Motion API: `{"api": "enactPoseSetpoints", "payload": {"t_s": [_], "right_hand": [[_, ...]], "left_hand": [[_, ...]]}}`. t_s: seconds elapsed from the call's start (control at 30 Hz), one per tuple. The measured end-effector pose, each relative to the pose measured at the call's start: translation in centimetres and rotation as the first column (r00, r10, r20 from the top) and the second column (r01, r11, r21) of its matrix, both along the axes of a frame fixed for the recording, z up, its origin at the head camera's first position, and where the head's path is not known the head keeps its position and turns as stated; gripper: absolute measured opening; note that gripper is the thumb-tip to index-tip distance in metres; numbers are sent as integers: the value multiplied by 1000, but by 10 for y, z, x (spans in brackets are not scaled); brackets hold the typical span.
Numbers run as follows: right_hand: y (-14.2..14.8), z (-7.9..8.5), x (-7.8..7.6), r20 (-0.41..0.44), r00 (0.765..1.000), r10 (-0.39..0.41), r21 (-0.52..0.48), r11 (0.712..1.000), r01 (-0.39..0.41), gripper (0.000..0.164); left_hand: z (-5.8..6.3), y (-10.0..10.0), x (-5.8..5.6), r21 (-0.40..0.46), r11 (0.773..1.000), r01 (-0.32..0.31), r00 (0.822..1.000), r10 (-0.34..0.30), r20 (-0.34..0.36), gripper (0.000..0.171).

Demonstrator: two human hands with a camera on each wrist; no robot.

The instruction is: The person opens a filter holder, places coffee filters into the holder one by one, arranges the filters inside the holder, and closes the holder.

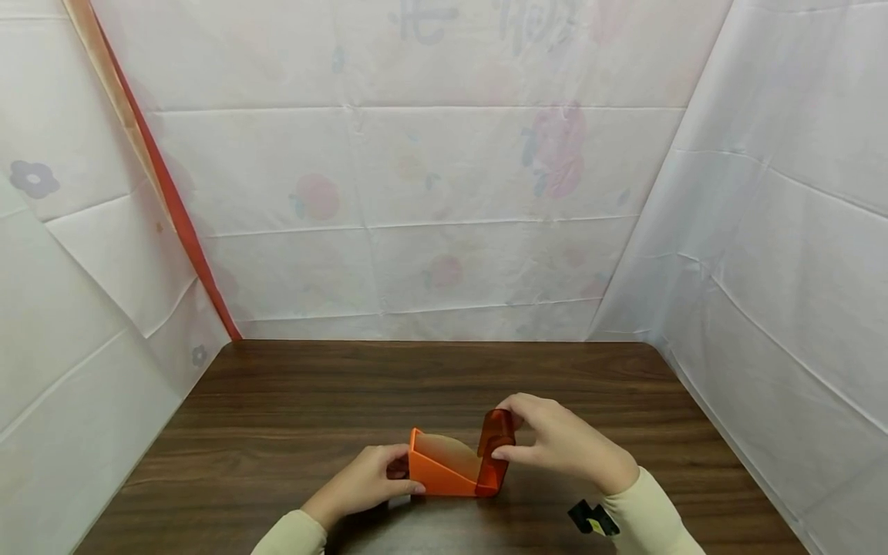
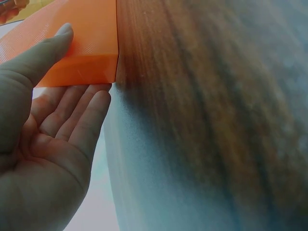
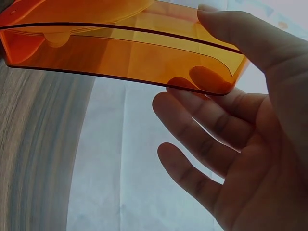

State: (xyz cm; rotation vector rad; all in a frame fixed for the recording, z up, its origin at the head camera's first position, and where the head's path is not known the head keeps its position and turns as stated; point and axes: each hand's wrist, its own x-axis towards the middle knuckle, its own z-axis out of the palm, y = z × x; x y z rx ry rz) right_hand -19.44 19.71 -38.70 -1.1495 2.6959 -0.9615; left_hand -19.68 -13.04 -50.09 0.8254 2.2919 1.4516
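An orange box (image 1: 442,478) with a sloping side wall stands on the table, and a tan, round-edged sheet-like thing (image 1: 449,452) shows inside it. My left hand (image 1: 368,479) grips the box's left end, thumb on the near side wall and fingers at the end face. At the right end a see-through amber lid (image 1: 494,455) stands raised. My right hand (image 1: 565,441) pinches this lid near its top edge, thumb on one side and fingertips on the other. In the right wrist view, the lower fingers (image 3: 183,159) of that hand are spread apart below the lid.
The dark wood-grain table (image 1: 333,385) spreads around the box. White printed sheets (image 1: 444,169) hang behind it and at both sides. A red strip (image 1: 187,223) runs down the left rear corner. A small black tag (image 1: 593,518) sits beside the right sleeve.
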Motion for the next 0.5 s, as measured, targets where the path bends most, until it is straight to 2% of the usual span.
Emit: {"api": "enactPoseSetpoints", "payload": {"t_s": [0.27,0.5], "right_hand": [[-8,0,0,-23,1000,-2,14,1000,3,39],[-22,-1,0,-46,999,-18,69,997,21,43]], "left_hand": [[0,1,1,1,1000,-2,1000,2,-8,28],[0,0,1,1,1000,-3,1000,3,-9,29]]}}
